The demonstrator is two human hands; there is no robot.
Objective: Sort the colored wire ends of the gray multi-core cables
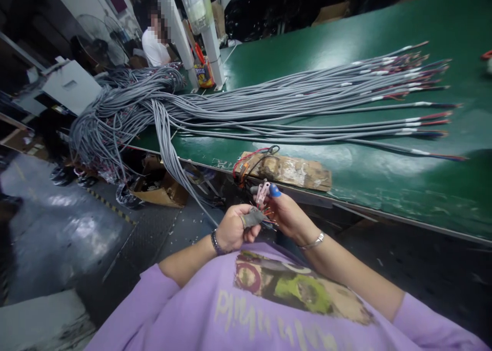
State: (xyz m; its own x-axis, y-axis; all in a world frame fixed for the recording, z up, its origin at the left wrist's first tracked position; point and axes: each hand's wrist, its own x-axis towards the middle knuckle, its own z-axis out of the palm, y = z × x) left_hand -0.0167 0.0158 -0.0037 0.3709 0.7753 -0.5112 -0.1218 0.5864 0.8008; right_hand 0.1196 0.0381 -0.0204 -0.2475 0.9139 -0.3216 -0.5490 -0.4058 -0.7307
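Observation:
My left hand (233,228) is closed around the end of a grey cable, gripping its grey sheath (252,218). Thin coloured wires (268,216) fan out of that end towards my right hand (288,213). Between the fingers of my right hand is a small pale pink tool (262,192), its exact kind unclear; the thumb wears a blue cover (274,190). Both hands are close together in front of my body, just off the edge of the green table (384,187). The tool is right above the wires; whether it touches them I cannot tell.
Many grey cables (246,105) lie across the table, their stripped ends to the right, with a bundle (165,130) hanging over the edge. A worn wooden block (300,171) with red and black leads lies nearby. Behind are a white post (211,48) and a seated person (156,46).

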